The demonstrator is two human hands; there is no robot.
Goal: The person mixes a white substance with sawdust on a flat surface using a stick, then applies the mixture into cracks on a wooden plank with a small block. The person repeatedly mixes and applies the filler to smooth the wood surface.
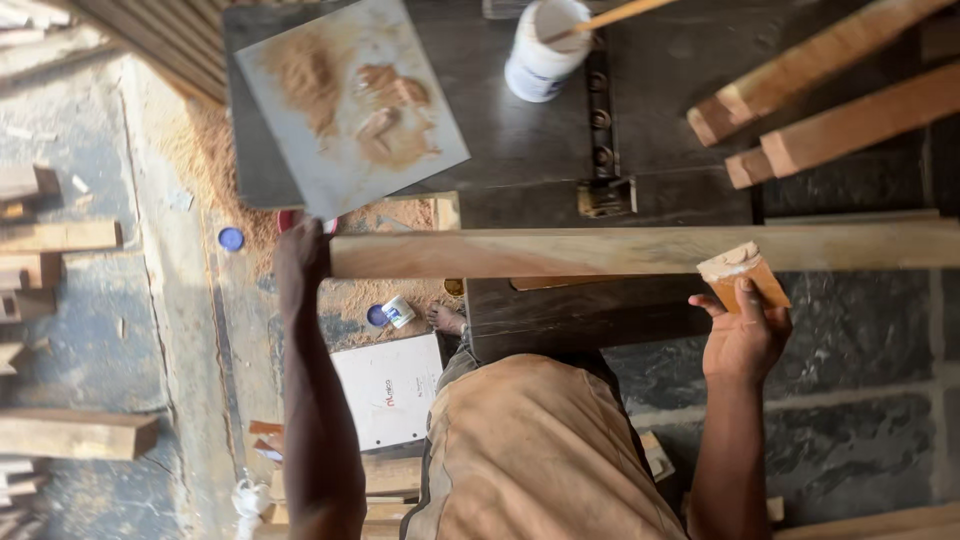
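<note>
While the left hand (300,258) clamps the near end of the long wooden plank (640,250) lying across the dark workbench (540,150), the right hand (742,335) pinches a small filler-smeared scraper (742,272) against its front edge. Steady pressure, blade flat — the paste should spread thin and even along the wood.

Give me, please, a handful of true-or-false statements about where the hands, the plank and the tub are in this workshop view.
1. The left hand holds the end of the long plank. True.
2. The right hand is empty. False: it holds a small scraper piece smeared with pale filler against the plank.
3. The white tub has a stick standing in it. True.
4. The grey sheet is clean. False: sawdust and brownish paste lie on it.
</note>
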